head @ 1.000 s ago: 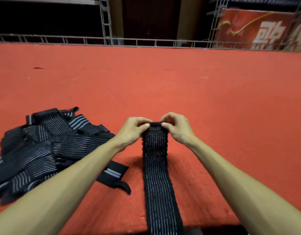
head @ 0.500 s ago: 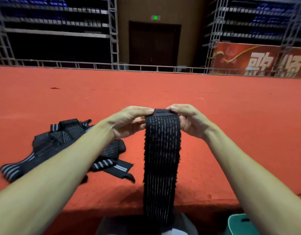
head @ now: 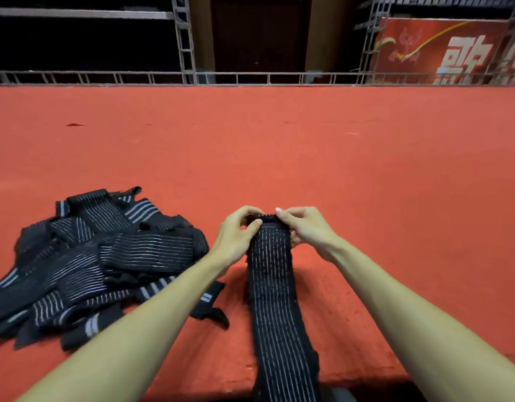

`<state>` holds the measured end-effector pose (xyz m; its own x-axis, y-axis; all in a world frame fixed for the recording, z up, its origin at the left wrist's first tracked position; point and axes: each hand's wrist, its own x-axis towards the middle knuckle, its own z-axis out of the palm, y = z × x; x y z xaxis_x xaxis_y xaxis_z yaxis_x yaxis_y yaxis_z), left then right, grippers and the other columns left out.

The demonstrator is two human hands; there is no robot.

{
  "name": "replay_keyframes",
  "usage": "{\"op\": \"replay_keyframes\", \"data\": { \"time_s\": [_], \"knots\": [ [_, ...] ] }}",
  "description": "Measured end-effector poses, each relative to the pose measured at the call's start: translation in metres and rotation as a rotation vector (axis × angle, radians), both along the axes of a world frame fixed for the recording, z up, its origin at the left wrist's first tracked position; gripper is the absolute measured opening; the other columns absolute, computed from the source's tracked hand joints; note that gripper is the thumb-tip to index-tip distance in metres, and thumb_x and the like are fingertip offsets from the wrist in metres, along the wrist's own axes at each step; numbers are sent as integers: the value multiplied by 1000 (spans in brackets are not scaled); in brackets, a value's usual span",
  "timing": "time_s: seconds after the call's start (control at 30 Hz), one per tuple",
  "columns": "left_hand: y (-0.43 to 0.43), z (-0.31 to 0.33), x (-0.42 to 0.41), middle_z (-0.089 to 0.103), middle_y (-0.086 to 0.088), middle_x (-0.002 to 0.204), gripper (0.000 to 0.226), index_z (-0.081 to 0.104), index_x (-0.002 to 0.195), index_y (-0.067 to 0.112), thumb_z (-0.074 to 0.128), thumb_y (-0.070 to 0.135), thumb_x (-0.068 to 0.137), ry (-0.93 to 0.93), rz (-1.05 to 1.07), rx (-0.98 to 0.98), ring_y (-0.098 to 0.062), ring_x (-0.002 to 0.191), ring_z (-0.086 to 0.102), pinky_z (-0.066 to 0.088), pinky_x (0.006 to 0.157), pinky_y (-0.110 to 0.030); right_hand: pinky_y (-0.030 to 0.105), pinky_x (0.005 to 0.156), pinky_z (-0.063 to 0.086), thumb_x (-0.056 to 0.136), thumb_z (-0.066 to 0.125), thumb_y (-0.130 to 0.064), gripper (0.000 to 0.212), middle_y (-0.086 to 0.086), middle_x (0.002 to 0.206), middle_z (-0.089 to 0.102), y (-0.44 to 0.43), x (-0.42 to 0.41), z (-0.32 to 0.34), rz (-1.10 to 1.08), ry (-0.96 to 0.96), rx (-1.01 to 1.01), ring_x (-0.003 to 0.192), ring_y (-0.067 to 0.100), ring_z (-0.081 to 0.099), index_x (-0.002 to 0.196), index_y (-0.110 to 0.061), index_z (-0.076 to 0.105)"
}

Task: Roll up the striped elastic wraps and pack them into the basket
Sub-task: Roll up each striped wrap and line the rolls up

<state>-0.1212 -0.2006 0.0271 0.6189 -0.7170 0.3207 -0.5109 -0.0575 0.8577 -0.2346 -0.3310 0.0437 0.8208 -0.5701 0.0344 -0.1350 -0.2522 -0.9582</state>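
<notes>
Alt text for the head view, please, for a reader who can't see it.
The left hand and right hand pinch the far end of a black striped wrap, beginning a roll; the rest trails back toward the person across a red carpeted surface. A loose pile of similar wraps lies at left.

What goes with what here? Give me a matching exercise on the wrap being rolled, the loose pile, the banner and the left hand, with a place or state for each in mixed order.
Things:
1. wrap being rolled
2. pile of wraps
3. banner
4. left hand

Places or states:
A. heaped loose on the red surface, left of both arms
B. far background, upper right
C. pinches the left edge of the rolled end
D. far end rolled up, tail running toward the camera

Pairs: 1-D, 2-A, 3-B, 4-C.
</notes>
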Motion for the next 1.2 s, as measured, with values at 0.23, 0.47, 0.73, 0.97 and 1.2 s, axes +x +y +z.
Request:
{"op": "replay_keyframes", "data": {
  "time_s": [0.23, 0.47, 0.73, 0.97, 1.2],
  "knots": [
    [-47, -68, 25, 64, 14, 94, 20, 61, 93, 22, 57, 3, 91, 103, 59, -86, 11, 85, 57, 40, 81, -7, 33, 68, 42, 91, 65, -26, 14, 6, 81, 65, -37, 34, -70, -69, -80, 184, 75, 19, 53, 88, -16, 73],
    [-63, -97, 33, 68, 8, 99, 23, 63, 98, 26, 58, 4, 91, 340, 17, -120, 1, 93, 63, 47, 83, -16, 28, 77, 50, 88, 66, -12, 9, 3, 95, 73, -48, 39, -109, -138, -250, 247, 88, 12, 64, 93, -12, 74],
    [-60, -94, 29, 66, 7, 101, 20, 62, 111, 15, 52, 25, 97, 314, -58, -102, 9, 83, 58, 42, 73, -7, 23, 78, 50, 84, 66, 0, 15, 5, 93, 72, -48, 39, -112, -72, -286, 150, 86, 11, 64, 93, -11, 71],
    [-57, -102, 32, 68, 2, 92, 15, 63, 99, 22, 55, 9, 94, 281, -58, -126, -1, 80, 61, 47, 75, -19, 27, 65, 51, 82, 68, 4, 19, 6, 84, 71, -45, 36, -111, -76, -283, 128, 76, 13, 64, 88, -14, 70],
    [-49, -96, 30, 66, 10, 91, 22, 62, 94, 25, 58, 4, 91, 118, -77, -185, 3, 84, 60, 44, 78, -13, 24, 55, 46, 86, 69, -13, 6, 5, 82, 69, -39, 33, -105, -51, -280, 192, 72, 16, 61, 91, -10, 71]
  ]
}}
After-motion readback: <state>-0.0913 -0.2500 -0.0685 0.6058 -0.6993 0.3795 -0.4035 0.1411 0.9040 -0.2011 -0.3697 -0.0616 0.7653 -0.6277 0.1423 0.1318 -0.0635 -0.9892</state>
